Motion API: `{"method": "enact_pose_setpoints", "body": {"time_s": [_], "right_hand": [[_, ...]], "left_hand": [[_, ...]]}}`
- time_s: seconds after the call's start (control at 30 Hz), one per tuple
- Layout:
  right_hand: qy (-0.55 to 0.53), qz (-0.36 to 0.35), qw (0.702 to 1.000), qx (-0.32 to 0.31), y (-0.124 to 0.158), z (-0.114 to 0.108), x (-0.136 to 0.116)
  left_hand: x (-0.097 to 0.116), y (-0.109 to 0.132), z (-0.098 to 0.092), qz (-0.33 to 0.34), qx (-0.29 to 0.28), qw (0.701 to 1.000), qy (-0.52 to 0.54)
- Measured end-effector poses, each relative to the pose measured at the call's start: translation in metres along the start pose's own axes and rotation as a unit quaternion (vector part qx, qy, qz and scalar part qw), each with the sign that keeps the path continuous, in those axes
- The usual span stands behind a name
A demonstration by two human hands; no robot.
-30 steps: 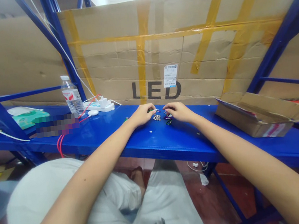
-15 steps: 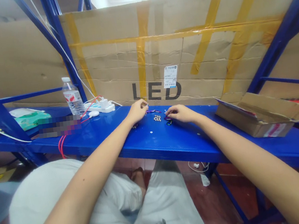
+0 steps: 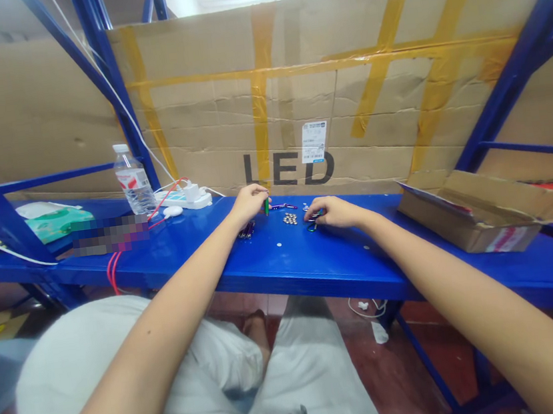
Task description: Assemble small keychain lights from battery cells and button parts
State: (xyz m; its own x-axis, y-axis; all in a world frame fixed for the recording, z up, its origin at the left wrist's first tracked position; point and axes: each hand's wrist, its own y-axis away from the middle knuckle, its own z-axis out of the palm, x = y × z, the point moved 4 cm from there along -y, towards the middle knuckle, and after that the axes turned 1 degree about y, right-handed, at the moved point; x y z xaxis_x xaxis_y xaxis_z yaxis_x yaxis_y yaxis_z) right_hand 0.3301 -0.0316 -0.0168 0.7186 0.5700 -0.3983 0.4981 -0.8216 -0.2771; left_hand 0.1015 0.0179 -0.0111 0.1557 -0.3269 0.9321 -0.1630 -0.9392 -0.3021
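Note:
My left hand (image 3: 250,201) is closed in a pinch on a small green piece (image 3: 267,206), held just above the blue shelf (image 3: 283,260). A small dark bundle of clips (image 3: 246,231) lies on the shelf under my left wrist. My right hand (image 3: 333,212) rests on the shelf with its fingers curled round small coloured clips (image 3: 313,221). Between my hands sit a cluster of small silver rings (image 3: 290,218) and a purple clip (image 3: 283,207).
A water bottle (image 3: 133,180), a white power strip (image 3: 185,197) with red and white cables, and a green packet (image 3: 54,224) stand at the left. An open cardboard box (image 3: 483,208) lies at the right. A taped cardboard sheet marked LED (image 3: 343,91) backs the shelf.
My left hand has drawn back to the left and lifted a small green piece. My right hand has shifted slightly right, still on the clips.

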Motion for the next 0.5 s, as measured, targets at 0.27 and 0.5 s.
{"method": "enact_pose_setpoints", "body": {"time_s": [0.27,0.5], "right_hand": [[0.081,-0.057,0.994,-0.043,0.001,0.003,-0.007],[0.057,-0.036,0.997,0.032,0.001,0.005,-0.02]], "left_hand": [[0.002,0.006,0.008,-0.002,-0.043,0.999,0.017],[0.002,0.009,0.013,0.005,-0.059,0.998,0.029]]}}
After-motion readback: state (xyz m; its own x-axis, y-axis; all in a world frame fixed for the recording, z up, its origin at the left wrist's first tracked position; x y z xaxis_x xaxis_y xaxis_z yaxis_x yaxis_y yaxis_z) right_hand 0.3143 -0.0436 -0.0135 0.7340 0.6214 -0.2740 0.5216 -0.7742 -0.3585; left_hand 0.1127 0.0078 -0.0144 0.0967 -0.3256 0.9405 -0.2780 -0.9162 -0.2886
